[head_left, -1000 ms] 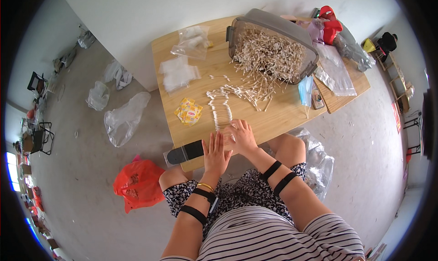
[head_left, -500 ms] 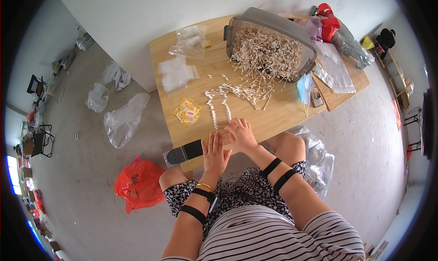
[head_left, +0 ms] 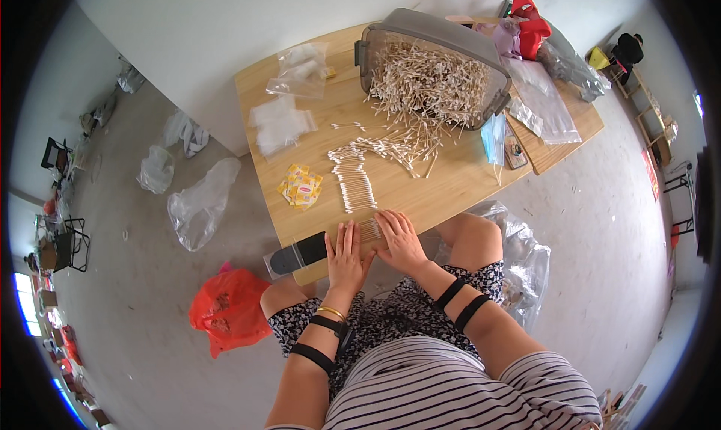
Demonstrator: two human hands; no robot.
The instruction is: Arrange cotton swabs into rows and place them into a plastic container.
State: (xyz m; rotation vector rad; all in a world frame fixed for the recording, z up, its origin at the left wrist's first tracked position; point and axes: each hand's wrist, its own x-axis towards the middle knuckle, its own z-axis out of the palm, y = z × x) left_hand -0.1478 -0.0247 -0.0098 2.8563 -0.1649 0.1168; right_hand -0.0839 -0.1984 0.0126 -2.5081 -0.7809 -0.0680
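Cotton swabs [head_left: 369, 229], long axis roughly left-to-right.
Slim, straight, between left hand [head_left: 345, 257] and right hand [head_left: 403, 242]; fingers extended, each grip unclenched; wood-grain bench [head_left: 439, 192] beneath.

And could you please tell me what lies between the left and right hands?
A small group of cotton swabs lies on the wooden table between the left hand and right hand, seen in the head view.
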